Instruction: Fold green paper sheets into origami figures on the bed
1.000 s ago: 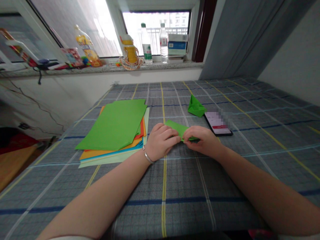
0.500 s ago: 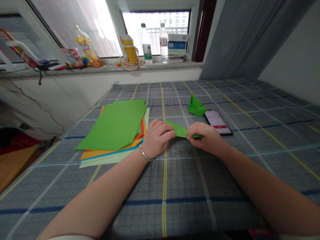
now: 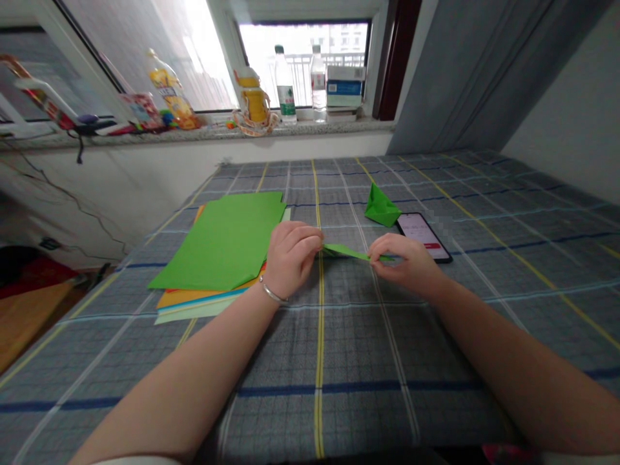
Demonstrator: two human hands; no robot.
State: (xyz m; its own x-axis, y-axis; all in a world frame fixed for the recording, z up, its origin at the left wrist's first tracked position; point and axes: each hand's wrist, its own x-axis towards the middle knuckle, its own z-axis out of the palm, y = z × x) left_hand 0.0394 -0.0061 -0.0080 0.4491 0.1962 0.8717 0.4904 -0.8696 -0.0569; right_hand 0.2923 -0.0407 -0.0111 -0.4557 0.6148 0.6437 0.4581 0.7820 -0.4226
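A narrow folded piece of green paper (image 3: 347, 251) stretches between my two hands, just over the checked cloth. My left hand (image 3: 293, 256), with a silver bangle at the wrist, pinches its left end. At the other end my right hand (image 3: 400, 260) grips the paper between thumb and fingers, and a bit of green shows past the fingertips. Behind my right hand a folded green paper shape (image 3: 380, 206) stands with a pointed top. The stack of coloured paper (image 3: 220, 242), green sheet uppermost, lies left of my left hand, which overlaps its right edge.
A phone (image 3: 417, 227) with a lit screen lies beyond my right hand, partly hidden by it. The checked cloth (image 3: 353, 349) covers the table. Along the windowsill (image 3: 208, 134) stand bottles, a yellow cup (image 3: 254, 103) and boxes (image 3: 345, 87).
My hands have moved slightly apart, the left one leftward. The paper between them has turned more edge-on and looks narrower. The standing shape and phone stay put.
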